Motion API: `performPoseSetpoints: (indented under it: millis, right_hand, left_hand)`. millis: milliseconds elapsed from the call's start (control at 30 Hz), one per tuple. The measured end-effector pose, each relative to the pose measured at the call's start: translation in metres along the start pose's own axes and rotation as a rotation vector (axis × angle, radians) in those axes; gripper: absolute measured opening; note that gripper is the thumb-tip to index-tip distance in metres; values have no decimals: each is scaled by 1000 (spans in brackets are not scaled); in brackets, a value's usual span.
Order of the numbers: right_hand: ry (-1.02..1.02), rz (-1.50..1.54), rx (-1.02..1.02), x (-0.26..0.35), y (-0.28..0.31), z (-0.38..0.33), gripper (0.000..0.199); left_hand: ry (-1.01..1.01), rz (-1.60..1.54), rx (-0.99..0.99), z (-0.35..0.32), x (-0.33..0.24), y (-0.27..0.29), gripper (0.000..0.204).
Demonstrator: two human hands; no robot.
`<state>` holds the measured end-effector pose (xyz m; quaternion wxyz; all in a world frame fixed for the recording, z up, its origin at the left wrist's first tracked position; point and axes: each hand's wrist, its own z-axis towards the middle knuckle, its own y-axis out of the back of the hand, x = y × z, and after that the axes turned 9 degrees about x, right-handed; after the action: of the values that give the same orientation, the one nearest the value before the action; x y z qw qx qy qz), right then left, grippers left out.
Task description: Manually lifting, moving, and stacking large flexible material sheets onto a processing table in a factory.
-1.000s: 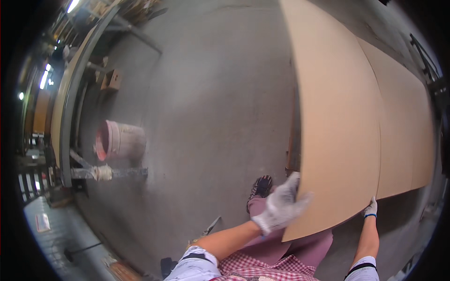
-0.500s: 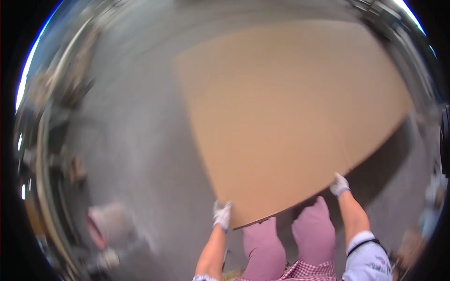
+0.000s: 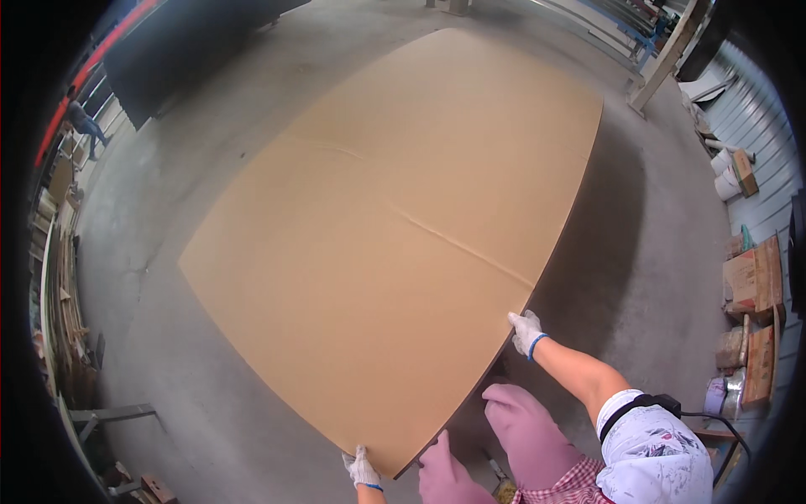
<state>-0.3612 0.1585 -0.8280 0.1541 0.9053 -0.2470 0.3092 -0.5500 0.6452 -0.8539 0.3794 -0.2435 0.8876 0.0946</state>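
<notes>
A large flat sheet of brown cardboard [image 3: 361, 252] is held out in front of me, with a shallow crease running across its middle. My left hand [image 3: 361, 467], in a white glove with a blue cuff, grips the sheet at its near left corner. Further along the near right edge, my right hand [image 3: 525, 331], gloved the same way, is closed on it with the thumb on top. The fingers beneath the sheet are hidden on both hands. The sheet hangs above the floor and casts a dark shadow to its right.
Grey concrete floor [image 3: 151, 336] surrounds the sheet. Cardboard boxes [image 3: 743, 277] and white buckets [image 3: 727, 176] line the corrugated wall at right. Stacked boards [image 3: 63, 294] stand at left, near a metal frame [image 3: 113, 413]. A person [image 3: 86, 126] is far left; a post [image 3: 667, 59] rises far right.
My view has swung round, bringing the wall of boxes in at right. The sheet now lies further left in view, still in both hands, and its crease shows plainly.
</notes>
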Motion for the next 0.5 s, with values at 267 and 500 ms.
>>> performPoseSetpoints:
  millis: [267,500]
  right_hand:
    - [-10,-30,50,27,-22,-21,26]
    - [165,189,189,-3,8,9,17]
  left_hand:
    - [46,-1,-50,1,-1,25,59]
    - [209,241,-211,-19,-46,-18,70]
